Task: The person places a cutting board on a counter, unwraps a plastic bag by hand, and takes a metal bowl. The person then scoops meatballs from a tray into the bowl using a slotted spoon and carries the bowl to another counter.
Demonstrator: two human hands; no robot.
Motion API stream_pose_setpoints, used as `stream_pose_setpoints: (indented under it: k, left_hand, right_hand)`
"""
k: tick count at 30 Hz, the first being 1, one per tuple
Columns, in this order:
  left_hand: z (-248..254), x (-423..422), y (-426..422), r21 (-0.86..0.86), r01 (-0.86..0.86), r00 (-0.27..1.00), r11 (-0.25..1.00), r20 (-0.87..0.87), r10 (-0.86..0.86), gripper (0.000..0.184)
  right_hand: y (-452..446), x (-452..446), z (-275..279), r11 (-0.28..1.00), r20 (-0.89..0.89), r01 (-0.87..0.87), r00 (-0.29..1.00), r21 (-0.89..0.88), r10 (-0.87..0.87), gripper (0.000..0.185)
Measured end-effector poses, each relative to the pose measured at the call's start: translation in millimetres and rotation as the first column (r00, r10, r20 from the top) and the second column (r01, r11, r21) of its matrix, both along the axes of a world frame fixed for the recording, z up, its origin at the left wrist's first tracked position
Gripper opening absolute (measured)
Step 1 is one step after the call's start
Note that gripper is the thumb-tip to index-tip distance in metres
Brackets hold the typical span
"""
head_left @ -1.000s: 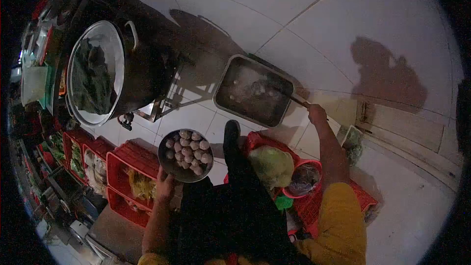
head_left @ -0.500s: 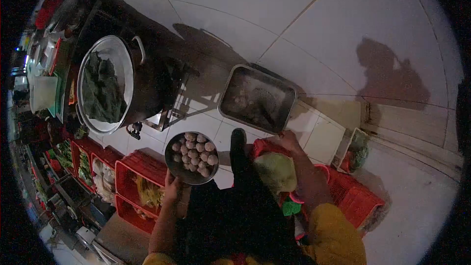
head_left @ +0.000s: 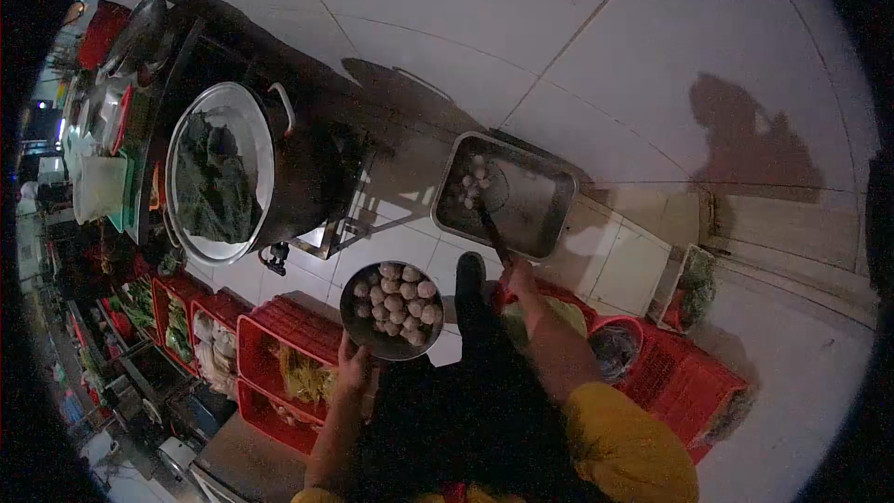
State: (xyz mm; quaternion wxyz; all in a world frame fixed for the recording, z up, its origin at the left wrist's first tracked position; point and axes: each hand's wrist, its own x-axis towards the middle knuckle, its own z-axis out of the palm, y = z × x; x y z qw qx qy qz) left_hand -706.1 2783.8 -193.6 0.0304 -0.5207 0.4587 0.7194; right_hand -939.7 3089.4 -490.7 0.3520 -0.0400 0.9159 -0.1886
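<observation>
My left hand (head_left: 352, 365) is closed on the near-left rim of a round metal bowl (head_left: 372, 345), held level with many brownish meatballs (head_left: 393, 304) inside. In my right hand (head_left: 518, 278) is the dark handle of a mesh skimmer (head_left: 494, 237), fingers wrapped round it. The skimmer's head reaches into a rectangular metal tray (head_left: 564, 194) of murky liquid. A cluster of meatballs (head_left: 476, 179) shows at the tray's left part, by the mesh; whether they lie in it or beside it I cannot tell.
Left of the tray stands a large pot (head_left: 264, 135) with dark cloth-like material inside. Red crates (head_left: 298, 317) of vegetables and noodles line the lower left. A red basket (head_left: 684, 373) sits at the right, beside a white box (head_left: 624, 265). My foot (head_left: 470, 270) is just below the tray.
My right hand has moved left and slightly down, and the skimmer has swung leftward in the tray. Meatballs now show clearly there. The bowl stays in my left hand; the view has shifted slightly.
</observation>
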Motion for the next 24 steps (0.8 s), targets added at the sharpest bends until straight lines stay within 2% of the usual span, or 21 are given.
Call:
stream_pose_setpoints:
  k: [2,3,5,6,8,13,15,17,18,20,21,22,23,24]
  left_hand:
    - [-16,12,4,0.018,-0.032,0.955,0.999,-0.295,0.036,0.053]
    - [-22,18,8,0.021,-0.033,0.959,0.999,-0.282,0.038,0.053]
    - [-28,18,12,0.087,-0.151,0.965,0.985,-0.201,0.166,0.054]
    - [-25,16,10,0.088,-0.148,0.966,0.985,-0.202,0.163,0.054]
    - [-16,9,5,-0.038,0.039,0.969,0.999,-0.241,-0.047,0.055]
    - [1,-13,12,-0.017,0.036,0.988,0.999,-0.151,-0.038,0.051]
    - [1,-18,14,-0.003,0.035,0.989,0.999,-0.144,-0.035,0.049]
    - [-6,-21,15,0.022,0.046,0.982,0.999,-0.184,-0.041,0.049]
    - [-1,-28,17,0.032,0.049,0.979,0.998,-0.198,-0.042,0.049]
    - [10,-50,19,0.06,0.045,0.995,0.997,-0.087,-0.04,0.05]
    - [4,-56,21,0.062,0.047,0.995,0.997,-0.091,-0.041,0.05]
    - [-7,-61,24,0.034,0.073,0.98,0.997,-0.187,-0.066,0.051]
    - [-19,-64,26,0.006,0.094,0.957,0.996,-0.277,-0.089,0.053]
    - [-24,-73,27,0.008,0.088,0.958,0.996,-0.274,-0.082,0.053]
  right_hand:
    - [19,-2,-4,0.995,0.039,0.044,0.998,-0.092,-0.04,0.025]
    - [27,-2,-3,0.988,0.072,0.064,0.996,-0.142,-0.054,0.025]
    - [38,-8,2,0.966,0.125,0.116,0.988,-0.233,-0.089,0.024]
    - [42,-9,7,0.954,0.133,0.127,0.987,-0.271,-0.094,0.024]
    - [47,-11,19,0.928,0.138,0.144,0.985,-0.343,-0.102,0.023]
    - [54,-15,73,0.847,0.076,0.118,0.993,-0.518,-0.092,0.022]
    - [66,-12,80,0.837,0.049,0.1,0.995,-0.537,-0.087,0.021]
    - [91,-8,72,0.878,0.065,0.052,0.998,-0.475,-0.024,0.024]
    - [92,-10,93,0.885,0.038,0.037,0.999,-0.465,-0.022,0.027]
    - [93,-15,138,0.904,-0.013,0.037,0.999,-0.425,-0.047,0.033]
    - [94,-16,156,0.91,-0.019,0.062,0.997,-0.41,-0.076,0.037]
    - [97,-15,173,0.914,-0.018,0.087,0.995,-0.395,-0.103,0.041]
    - [104,-11,176,0.906,0.019,0.159,0.986,-0.393,-0.165,0.041]
    - [113,-5,175,0.892,0.054,0.23,0.972,-0.389,-0.227,0.042]
